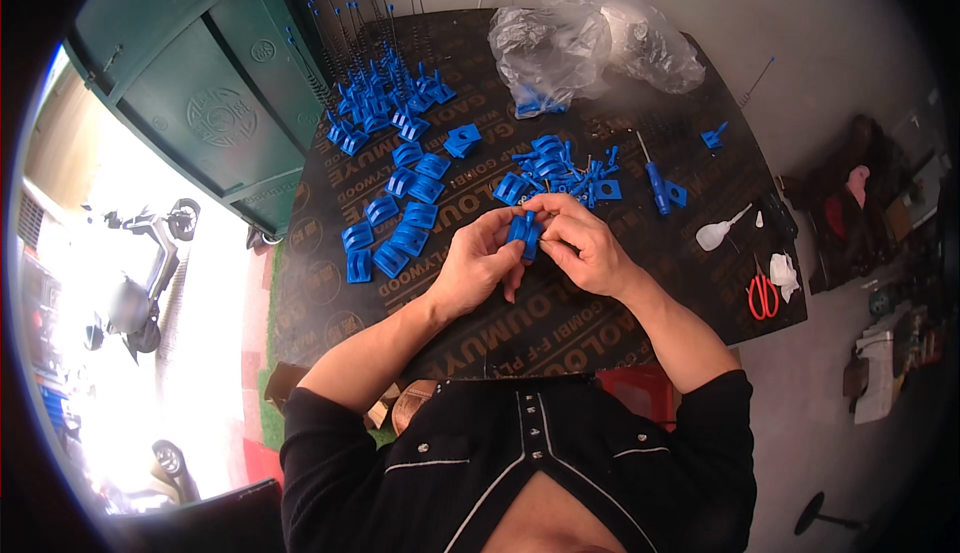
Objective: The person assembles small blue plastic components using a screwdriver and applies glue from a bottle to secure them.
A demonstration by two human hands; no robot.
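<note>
both hands, left hand [478, 265] and right hand [588, 248], were pinched together on a small blue plastic clip [525, 233]; looked light, stiff, best gripped by its edges.

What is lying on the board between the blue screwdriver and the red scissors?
In the head view, a small white squeeze bottle with a pointed nozzle lies between the blue screwdriver and the red scissors, with a tiny white cap beside it.

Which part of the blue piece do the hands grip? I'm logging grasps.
Both hands pinch the blue piece: left hand by its left side, right hand by its right side.
</note>
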